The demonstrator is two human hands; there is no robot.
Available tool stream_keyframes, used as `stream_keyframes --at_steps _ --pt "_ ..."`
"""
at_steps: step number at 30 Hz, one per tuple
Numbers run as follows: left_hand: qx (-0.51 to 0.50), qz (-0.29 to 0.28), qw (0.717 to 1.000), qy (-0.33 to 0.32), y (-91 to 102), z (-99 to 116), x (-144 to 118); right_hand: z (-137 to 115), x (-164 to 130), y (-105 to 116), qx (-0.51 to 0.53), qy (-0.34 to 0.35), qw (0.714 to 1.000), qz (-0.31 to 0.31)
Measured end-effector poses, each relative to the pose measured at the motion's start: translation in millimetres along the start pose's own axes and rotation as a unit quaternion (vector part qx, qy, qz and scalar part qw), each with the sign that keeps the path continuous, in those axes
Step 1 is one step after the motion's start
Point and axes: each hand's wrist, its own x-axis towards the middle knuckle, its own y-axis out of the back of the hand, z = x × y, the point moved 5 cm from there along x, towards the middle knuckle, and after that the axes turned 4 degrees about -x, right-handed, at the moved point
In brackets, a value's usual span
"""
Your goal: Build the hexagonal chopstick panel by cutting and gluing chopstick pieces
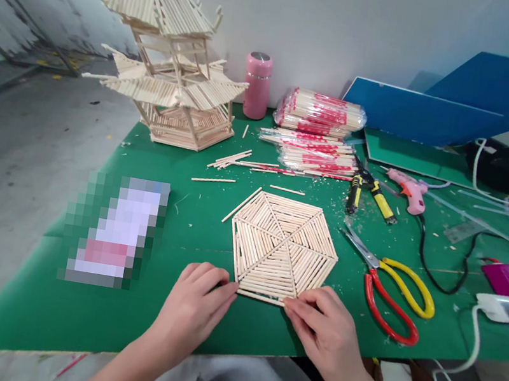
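A flat hexagonal panel of wooden sticks [283, 248] lies on the green desk [190, 232] just in front of the person, and both hands meet it at its near edge. The left hand [194, 307] rests on the desk at the panel's near left corner, fingers curled and fingertips [230, 288] touching a single stick [261, 297] that lies along the bottom edge; the right hand [324, 325] presses the same stick from the right end, its grip a light pinch of fingertips on the wood rather than a closed fist. Neither hand holds anything off the surface. Close to the right hand, red-and-yellow scissors [391, 289] lie open on the desk, blades pointing toward the panel, near enough to crowd that side. Beyond them are yellow-handled pliers [370, 193] and a pink glue gun [408, 190] with a black cord [437, 258] looping across the desk. Loose sticks [233, 160] are scattered behind the panel, and wrapped bundles of chopsticks [317, 129] are stacked farther back beside a pink flask [257, 85]. A tall stick-built pagoda model [169, 55] stands at the desk's far left corner, well apart from the hands. A blurred-out rectangular item [113, 229] lies left of the panel, and a blue board [421, 114] leans at the wall.
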Motion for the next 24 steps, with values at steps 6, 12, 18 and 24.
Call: stream_keyframes --at_steps 6,12,18,24 --pt "-0.009 -0.010 1.000 -0.008 -2.0 -0.5 1.2 1.2 -1.2 -0.8 -0.004 0.001 1.000 0.002" --pt "-0.019 -0.013 0.999 -0.026 -0.1 0.5 4.1 3.3 -1.3 -4.0 0.004 -0.003 1.000 -0.002" --pt "-0.020 -0.014 0.999 -0.036 1.0 0.3 5.4 14.5 -5.7 5.5 0.005 -0.025 1.000 0.010" --pt "-0.018 -0.019 0.999 -0.031 -1.6 -1.2 4.0 23.6 -16.3 13.7 0.006 -0.057 0.998 0.018"
